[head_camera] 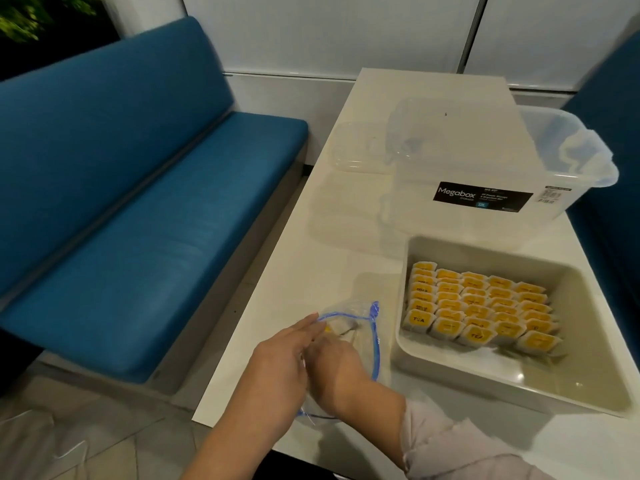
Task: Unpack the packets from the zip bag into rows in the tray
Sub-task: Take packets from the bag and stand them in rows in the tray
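A person's right hand [334,367] is pushed inside the mouth of a clear zip bag [349,327] with a blue zip strip; its fingers are hidden, so whether they pinch a packet cannot be told. The left hand [280,368] holds the bag's rim with fingers extended, keeping the mouth open. A yellow packet [328,329] seems to show through the plastic, though blur makes this uncertain. Just right of the bag, a white tray [408,351] holds five neat rows of yellow packets. The unpacking looks nearly done; the next move calls for drawing a packet out and adding it to a row. All of this rests on a pale table [311,258], with a clear storage box [485,174] behind and a blue bench [131,188] on the left.
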Demonstrator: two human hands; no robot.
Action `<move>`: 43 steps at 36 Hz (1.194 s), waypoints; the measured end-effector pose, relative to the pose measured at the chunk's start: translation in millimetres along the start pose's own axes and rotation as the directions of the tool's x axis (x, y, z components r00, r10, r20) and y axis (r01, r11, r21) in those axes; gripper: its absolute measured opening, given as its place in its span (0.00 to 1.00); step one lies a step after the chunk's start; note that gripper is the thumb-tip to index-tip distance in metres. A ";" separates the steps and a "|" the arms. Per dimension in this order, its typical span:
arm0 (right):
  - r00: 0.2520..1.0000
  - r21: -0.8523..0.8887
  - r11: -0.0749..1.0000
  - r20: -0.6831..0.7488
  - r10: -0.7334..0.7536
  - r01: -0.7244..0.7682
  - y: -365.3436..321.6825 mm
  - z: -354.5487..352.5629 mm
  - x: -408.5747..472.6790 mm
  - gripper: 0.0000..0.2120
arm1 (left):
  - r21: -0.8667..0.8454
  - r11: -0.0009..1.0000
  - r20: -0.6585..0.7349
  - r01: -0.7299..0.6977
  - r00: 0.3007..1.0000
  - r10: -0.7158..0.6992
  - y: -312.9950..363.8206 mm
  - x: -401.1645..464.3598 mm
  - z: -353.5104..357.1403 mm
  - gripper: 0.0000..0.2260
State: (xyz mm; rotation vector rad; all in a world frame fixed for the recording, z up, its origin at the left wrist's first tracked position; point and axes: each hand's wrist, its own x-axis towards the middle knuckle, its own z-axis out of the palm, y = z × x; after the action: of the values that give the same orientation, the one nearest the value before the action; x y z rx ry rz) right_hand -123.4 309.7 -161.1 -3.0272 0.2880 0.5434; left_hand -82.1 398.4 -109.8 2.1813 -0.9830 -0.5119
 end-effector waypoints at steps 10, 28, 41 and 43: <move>0.981 0.565 0.821 -0.100 0.166 -0.081 12.4 -13.1 -10.1 0.09 | 0.081 0.997 -0.040 0.020 0.999 -0.016 -10.4 1.4 -4.7 0.29; 0.924 0.949 -0.258 -0.072 0.375 0.179 64.8 -62.3 -69.4 0.07 | -0.372 0.928 -0.250 -0.025 0.965 -0.074 37.3 0.2 -11.7 0.14; 0.912 0.984 -0.032 -0.150 0.382 0.175 90.0 -81.3 -82.9 0.02 | -0.637 0.768 -0.055 0.068 0.990 -0.133 54.3 18.2 3.4 0.17; 0.892 0.979 0.101 -0.204 0.403 0.178 96.3 -88.9 -84.6 0.05 | -0.675 0.735 -0.038 0.065 0.992 -0.122 55.7 19.5 4.1 0.15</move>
State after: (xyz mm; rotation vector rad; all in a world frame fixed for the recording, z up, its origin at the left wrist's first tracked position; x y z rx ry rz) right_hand -189.6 222.4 -50.0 -1.6177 0.6091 -0.3404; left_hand -100.0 354.8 -73.9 1.5707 -0.5168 -0.6955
